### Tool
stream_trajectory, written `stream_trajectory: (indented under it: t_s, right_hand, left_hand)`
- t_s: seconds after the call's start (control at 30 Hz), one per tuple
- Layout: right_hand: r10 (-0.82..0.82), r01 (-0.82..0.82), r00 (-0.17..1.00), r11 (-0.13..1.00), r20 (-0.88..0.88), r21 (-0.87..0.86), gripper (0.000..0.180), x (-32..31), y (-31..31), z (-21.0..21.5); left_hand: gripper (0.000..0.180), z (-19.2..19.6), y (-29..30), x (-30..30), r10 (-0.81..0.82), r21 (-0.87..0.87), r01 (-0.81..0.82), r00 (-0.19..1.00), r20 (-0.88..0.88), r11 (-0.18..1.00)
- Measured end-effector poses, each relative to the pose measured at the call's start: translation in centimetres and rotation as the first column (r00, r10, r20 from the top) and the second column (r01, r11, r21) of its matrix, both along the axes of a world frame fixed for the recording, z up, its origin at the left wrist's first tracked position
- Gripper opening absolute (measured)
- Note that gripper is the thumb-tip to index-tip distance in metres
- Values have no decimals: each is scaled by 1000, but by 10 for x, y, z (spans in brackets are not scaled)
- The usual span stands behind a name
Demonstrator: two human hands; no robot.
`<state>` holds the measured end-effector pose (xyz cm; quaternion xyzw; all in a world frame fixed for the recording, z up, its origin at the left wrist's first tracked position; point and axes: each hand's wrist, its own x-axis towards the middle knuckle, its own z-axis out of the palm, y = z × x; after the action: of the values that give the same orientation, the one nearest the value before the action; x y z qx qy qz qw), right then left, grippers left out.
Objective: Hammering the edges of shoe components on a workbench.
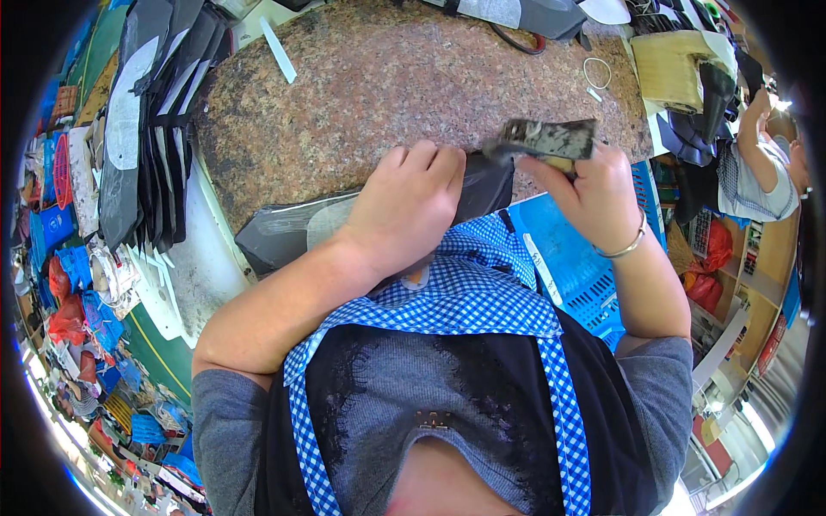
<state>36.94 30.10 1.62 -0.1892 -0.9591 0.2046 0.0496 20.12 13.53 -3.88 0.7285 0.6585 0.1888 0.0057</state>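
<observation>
Fingertips of the left hand (409, 206) are curling over the near edge of a dark grey flat piece (284, 236), and I am not seeing what lies under the palm, since the hand is covering the middle of that piece. The piece is lying on the speckled brown stone slab (387, 77), its lower part hanging toward the person's blue checked apron (465, 292); a clear film seems to be covering it, though I cannot tell for sure. The left hand is pressing down with fingers bent, closed over the piece's edge.

The right hand (594, 202) is pinching a small worn brush (546, 138), a grey, smeared block, between thumb and fingers. Its underside is hidden by the fingers, so I am not making out any bristles. The brush is hovering just above the slab's edge, beside the left knuckles and apart from the dark piece.

A stack of black cut pieces (163, 129) is fanning out at the left. A blue plastic crate (576, 267) is sitting below the right wrist, partly cut off by the forearm. Another person's arm (757, 146) is showing at the far right.
</observation>
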Motion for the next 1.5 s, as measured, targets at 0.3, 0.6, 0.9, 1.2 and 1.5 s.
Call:
stream_trajectory:
  t_s: [0.3,0.6,0.9,1.2,1.5]
  right_hand:
    - [73,-67,995,993,-63,93,25,-3,-19,-8]
    - [78,-76,989,997,-127,15,23,-9,-28,-7]
    - [146,-145,986,989,-77,21,22,-15,-34,-2]
    - [152,-152,988,988,-22,-21,21,-19,-38,-12]
    - [136,-137,990,990,-34,-27,21,-26,-52,-6]
  left_hand:
    - [35,-3,-4,-4,140,-39,-135,956,259,990]
    - [19,6,-13,-7,80,-80,-66,978,191,995]
    - [27,7,-26,-13,72,-48,-64,978,194,997]
    - [21,10,-48,-23,282,-257,-192,881,381,947]
    - [24,8,-63,-43,219,-265,-77,796,564,961]
